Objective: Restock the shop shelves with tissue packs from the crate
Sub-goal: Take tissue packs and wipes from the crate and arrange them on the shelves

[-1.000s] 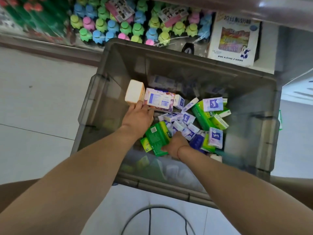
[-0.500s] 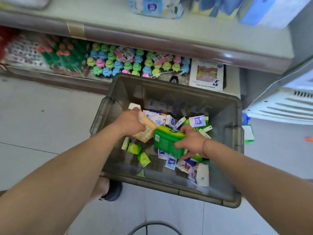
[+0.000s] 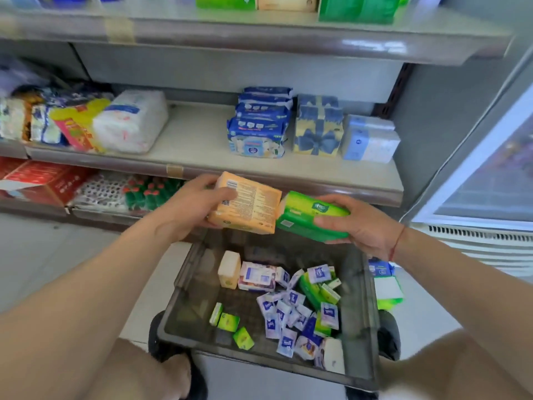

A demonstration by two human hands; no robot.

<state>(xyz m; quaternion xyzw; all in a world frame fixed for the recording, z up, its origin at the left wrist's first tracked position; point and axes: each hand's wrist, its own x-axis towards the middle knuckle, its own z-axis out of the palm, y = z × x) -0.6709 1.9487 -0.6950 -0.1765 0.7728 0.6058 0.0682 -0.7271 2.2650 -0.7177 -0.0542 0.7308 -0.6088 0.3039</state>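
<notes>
Currently, orange pack [image 3: 253, 210] is grasped by left hand [image 3: 187, 209]. Green pack [image 3: 300, 228], at its three o'clock, is grasped by right hand [image 3: 366, 226].

An orange tissue pack [image 3: 248, 207], barcode and small print facing up, sits tilted in the left hand [image 3: 190, 206] above the far rim of the grey translucent crate [image 3: 184, 284]. A green tissue pack [image 3: 305, 219] in the right hand [image 3: 363, 226] touches its right edge. Inside the crate, small purple-and-white packs [image 3: 288, 313] lie heaped toward the right, three small green packs [image 3: 229, 323] lie near the left, and a cream pack [image 3: 229, 269] stands at the far side. The middle shelf [image 3: 202, 142] beyond carries more wrapped packs.
</notes>
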